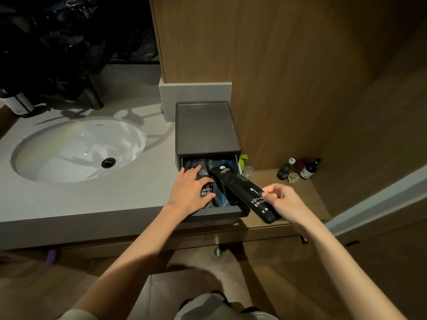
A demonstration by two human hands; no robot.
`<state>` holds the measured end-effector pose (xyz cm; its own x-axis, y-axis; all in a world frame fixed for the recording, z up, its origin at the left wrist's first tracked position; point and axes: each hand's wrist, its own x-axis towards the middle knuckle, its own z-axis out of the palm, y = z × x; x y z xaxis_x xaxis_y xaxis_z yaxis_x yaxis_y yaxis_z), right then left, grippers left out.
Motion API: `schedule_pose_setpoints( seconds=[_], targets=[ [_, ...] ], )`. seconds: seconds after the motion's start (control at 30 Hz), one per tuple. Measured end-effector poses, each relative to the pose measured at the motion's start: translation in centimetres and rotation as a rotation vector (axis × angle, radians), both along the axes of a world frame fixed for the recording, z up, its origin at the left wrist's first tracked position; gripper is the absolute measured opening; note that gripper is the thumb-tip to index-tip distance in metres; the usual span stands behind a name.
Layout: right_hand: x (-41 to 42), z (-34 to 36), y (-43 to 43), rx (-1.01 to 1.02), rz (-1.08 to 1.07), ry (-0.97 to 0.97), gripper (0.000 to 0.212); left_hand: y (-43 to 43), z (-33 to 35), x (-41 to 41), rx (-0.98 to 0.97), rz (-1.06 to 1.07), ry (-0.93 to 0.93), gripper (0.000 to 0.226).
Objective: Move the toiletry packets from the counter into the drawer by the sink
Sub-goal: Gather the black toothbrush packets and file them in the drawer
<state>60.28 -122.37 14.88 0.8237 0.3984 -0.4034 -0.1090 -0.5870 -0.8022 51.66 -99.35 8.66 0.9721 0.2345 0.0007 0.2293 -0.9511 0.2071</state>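
Note:
A dark box [205,128] stands on the grey counter [129,192] right of the sink, with its drawer [217,212] pulled out toward me. Black packets lie inside it. My left hand [191,192] rests flat on one marked "TOOTH BRUSH" [207,192], fingers spread over it. My right hand [284,202] pinches the near end of a second black toothbrush packet [240,183]. That packet lies slanted across the drawer's right front corner, with its far end inside the drawer. A blue packet [221,192] shows between the two.
The white oval sink [78,148] is set in the counter at left, a tap [94,95] behind it. A lower wooden shelf [307,192] at right carries small bottles [298,170] and a green item [243,159]. A wooden wall panel rises behind the box.

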Motion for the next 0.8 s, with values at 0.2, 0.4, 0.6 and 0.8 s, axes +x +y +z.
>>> schedule_pose_setpoints(
  seconds=[0.2, 0.4, 0.6, 0.8],
  targets=[
    [0.2, -0.7, 2.3, 0.063, -0.059, 0.071, 0.016, 0.5, 0.2, 0.3, -0.013, -0.012, 0.026, 0.051],
    [-0.5, -2.7, 6.1, 0.095, -0.101, 0.073, 0.014, 1.2, -0.2, -0.3, -0.082, 0.004, -0.018, 0.067],
    [-1.3, -3.6, 8.3, 0.059, -0.143, 0.046, 0.019, 1.8, -0.3, -1.0, -0.115, 0.043, 0.004, 0.071],
    [-1.5, -4.1, 10.0, -0.097, -0.056, -0.04, 0.026, 1.6, -0.7, -1.1, -0.072, 0.029, 0.028, 0.071]
  ],
)
